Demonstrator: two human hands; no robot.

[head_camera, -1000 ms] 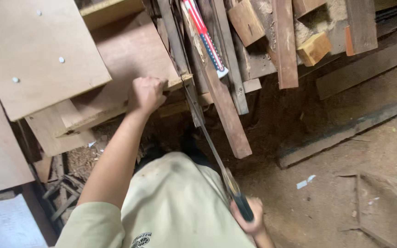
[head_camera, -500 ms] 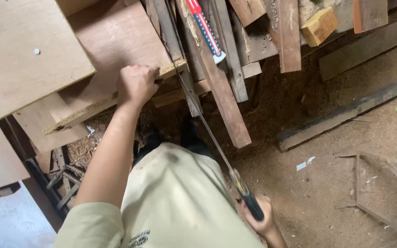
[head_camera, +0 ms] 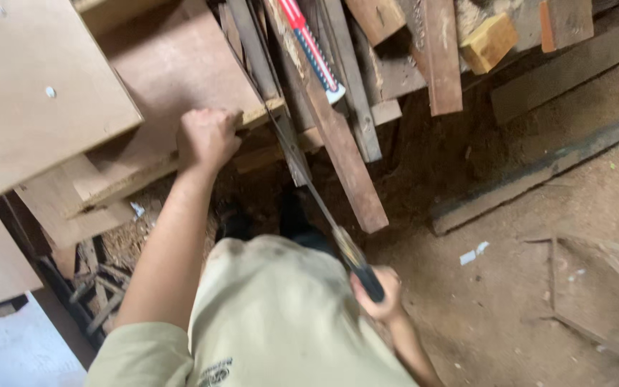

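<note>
Two bare hands at work over a heap of scrap timber on a dirt floor (head_camera: 539,287).

Left hand (head_camera: 208,137): clenched in a fist on the near edge of a brown plywood board (head_camera: 173,64), pressing it down near that board's right corner. Forearm runs down to a pale olive sleeve.

Right hand (head_camera: 380,295): closed around the dark handle of a hand saw (head_camera: 320,208). Thin blade slants up and left from the handle, and its upper part meets the board's near edge just right of the left hand.

Board: lies tilted on other sheets; a larger pale panel (head_camera: 34,93) with small screw heads overlaps its left side.

Other stock: one long reddish plank (head_camera: 338,136) runs diagonally just right of the saw blade; several grey and brown battens lie beside it; a red-and-white striped tool (head_camera: 314,46) rests on top of these; a short yellowish block (head_camera: 491,41) sits near the heap's far right edge.

Floor: packed earth with sawdust, a dark beam (head_camera: 539,175) across it, thin sticks at right.
</note>
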